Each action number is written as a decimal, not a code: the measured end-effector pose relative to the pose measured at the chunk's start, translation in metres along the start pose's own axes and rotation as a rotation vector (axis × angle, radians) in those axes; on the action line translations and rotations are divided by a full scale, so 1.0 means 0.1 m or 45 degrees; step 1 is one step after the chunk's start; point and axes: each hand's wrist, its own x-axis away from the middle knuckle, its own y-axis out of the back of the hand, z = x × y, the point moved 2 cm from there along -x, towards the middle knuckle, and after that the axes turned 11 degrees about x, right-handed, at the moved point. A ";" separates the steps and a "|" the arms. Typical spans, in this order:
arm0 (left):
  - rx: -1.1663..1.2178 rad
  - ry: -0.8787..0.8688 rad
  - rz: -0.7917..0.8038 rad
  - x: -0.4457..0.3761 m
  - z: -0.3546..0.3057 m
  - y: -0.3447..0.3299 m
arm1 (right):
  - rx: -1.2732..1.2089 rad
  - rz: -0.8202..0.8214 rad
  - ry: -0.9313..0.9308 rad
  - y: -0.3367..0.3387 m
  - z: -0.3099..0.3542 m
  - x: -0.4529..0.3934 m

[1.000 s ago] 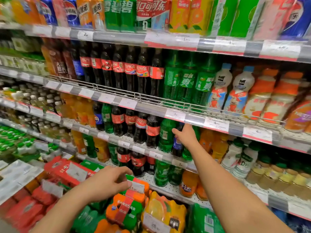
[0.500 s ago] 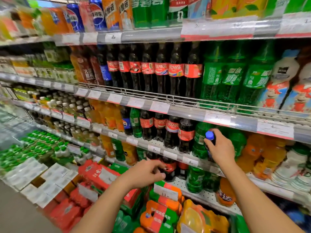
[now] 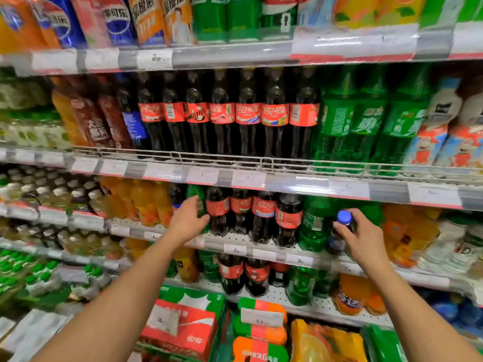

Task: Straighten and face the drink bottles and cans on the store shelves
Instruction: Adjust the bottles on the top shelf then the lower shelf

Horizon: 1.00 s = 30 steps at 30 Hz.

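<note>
My right hand [image 3: 364, 237] grips a dark cola bottle with a blue cap [image 3: 339, 232], held upright in front of the green bottles [image 3: 313, 226] on the middle shelf. My left hand [image 3: 187, 219] reaches into the same shelf with fingers extended, touching a green bottle [image 3: 197, 198] beside a blue-labelled cola bottle [image 3: 176, 195]. To its right stands a row of red-labelled cola bottles [image 3: 262, 212]. Their labels face different ways.
Above is a wire-railed shelf [image 3: 261, 163] with tall cola [image 3: 248, 113] and green soda bottles [image 3: 366, 121]. Orange drinks [image 3: 407, 231] stand right of my right hand. Below are more bottles and multipacks, a red carton [image 3: 183, 330] among them.
My left hand rose from the multipacks to the middle shelf and now touches a green bottle. My right hand drew the blue-capped bottle out from the shelf. The view moved closer.
</note>
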 end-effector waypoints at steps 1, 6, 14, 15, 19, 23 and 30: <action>0.059 -0.009 -0.059 -0.11 0.03 0.05 | -0.014 -0.013 -0.027 0.03 -0.01 0.02; 0.110 0.120 -0.269 -0.57 0.03 0.12 | 0.000 -0.092 -0.102 0.17 -0.10 0.14; 0.351 0.379 -0.380 -0.92 0.18 0.03 | 0.051 -0.122 -0.075 0.17 -0.11 0.60; 0.364 0.381 -0.384 -0.94 0.19 0.04 | 0.065 -0.129 -0.050 0.16 -0.07 0.65; 0.374 0.309 -0.418 -0.88 0.20 0.13 | 0.198 -0.185 0.079 0.30 0.21 0.63; 0.377 0.061 -0.419 -0.60 0.25 0.17 | 0.339 -0.104 0.285 0.34 0.51 0.53; 0.635 -0.114 -0.491 0.03 0.60 0.36 | 0.382 0.132 0.561 -0.33 1.07 0.46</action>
